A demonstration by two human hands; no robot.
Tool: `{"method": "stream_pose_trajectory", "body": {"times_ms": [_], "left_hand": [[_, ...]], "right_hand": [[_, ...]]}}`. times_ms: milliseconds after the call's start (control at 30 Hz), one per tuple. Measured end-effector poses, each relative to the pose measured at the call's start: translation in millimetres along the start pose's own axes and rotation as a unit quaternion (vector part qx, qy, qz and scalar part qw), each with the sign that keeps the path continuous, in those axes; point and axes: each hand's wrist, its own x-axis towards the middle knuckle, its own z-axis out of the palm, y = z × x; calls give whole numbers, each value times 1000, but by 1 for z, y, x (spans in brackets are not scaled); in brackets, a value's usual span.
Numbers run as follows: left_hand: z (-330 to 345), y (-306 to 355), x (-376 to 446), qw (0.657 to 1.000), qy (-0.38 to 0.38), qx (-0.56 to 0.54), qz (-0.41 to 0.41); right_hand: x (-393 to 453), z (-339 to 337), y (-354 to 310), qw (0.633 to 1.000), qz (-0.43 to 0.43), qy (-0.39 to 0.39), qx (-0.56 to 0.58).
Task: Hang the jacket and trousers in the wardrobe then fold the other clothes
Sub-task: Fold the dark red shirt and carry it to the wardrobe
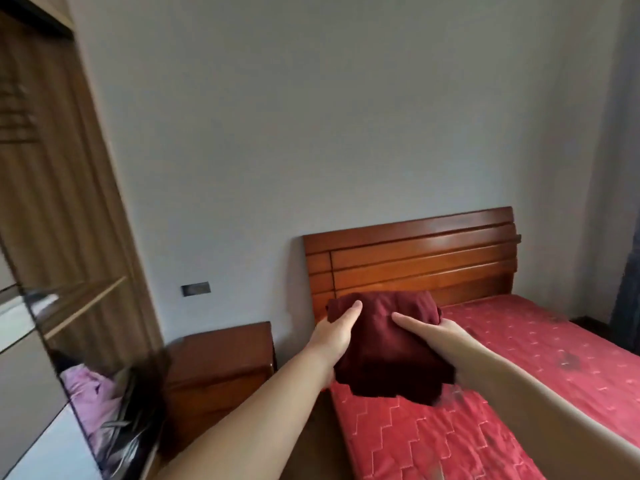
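Observation:
A folded dark red garment is held up in the air over the near left corner of the bed. My left hand grips its left side, thumb on top. My right hand holds its right side, thumb lying across the cloth. The wardrobe stands at the left with a wooden frame; inside its lower part lie pink and dark clothes, blurred.
A wooden bedside cabinet stands between wardrobe and bed. The bed has a red patterned mattress and a wooden headboard against a grey wall. A dark curtain hangs at the far right.

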Motion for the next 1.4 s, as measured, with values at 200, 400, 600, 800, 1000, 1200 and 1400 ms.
{"method": "stream_pose_trajectory", "body": {"times_ms": [200, 400, 600, 800, 1000, 1200, 1400], "left_hand": [[-98, 12, -54, 986, 164, -11, 34], [-208, 17, -106, 960, 277, -13, 39], [-307, 1, -133, 939, 339, -55, 23], [-361, -14, -141, 936, 350, -34, 15], [-388, -4, -108, 931, 362, -42, 5], [-387, 20, -33, 931, 362, -40, 2], [-394, 48, 66, 927, 371, -51, 28]], "right_hand": [[-3, 91, -3, 991, 27, -126, -20], [-20, 216, 4, 981, 15, -194, -7], [-47, 319, 15, 971, 0, -237, -42], [-55, 374, 25, 963, -25, -235, -132], [-24, 401, 15, 955, -58, -232, -179], [65, 412, 11, 951, -55, -248, -177], [175, 430, -14, 951, -58, -267, -144]]}}
